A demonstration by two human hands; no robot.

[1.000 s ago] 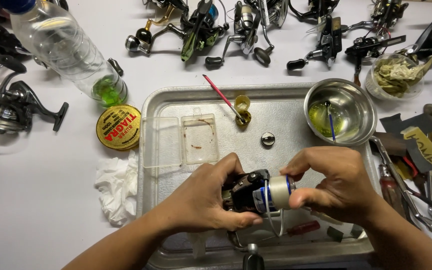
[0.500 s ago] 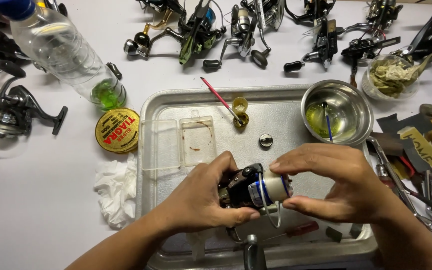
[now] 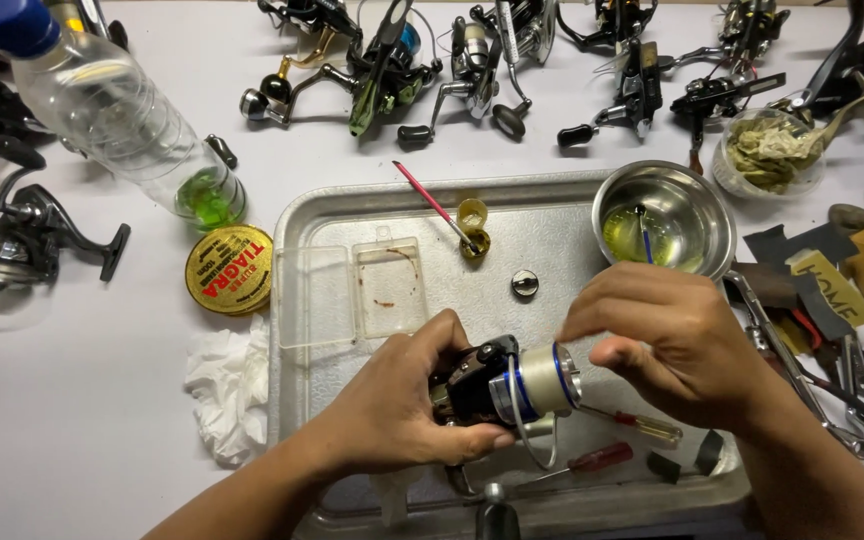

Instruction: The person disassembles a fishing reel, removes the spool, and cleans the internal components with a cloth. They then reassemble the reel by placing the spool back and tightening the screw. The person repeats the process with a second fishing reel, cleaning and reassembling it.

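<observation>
Plainly, the reel (image 3: 497,385) sits just above the tray (image 3: 572,230), near its front edge, clenched by its dark body in the left hand (image 3: 407,405); the right hand (image 3: 672,345) hovers with loosely curled fingers at the spool's front end, grasping nothing I can make out. Its long axis runs roughly left to right, spool (image 3: 547,378) facing right. A loosened cap could drop among the screwdrivers (image 3: 602,458) below, or the line could spill off if the spool slips.
</observation>
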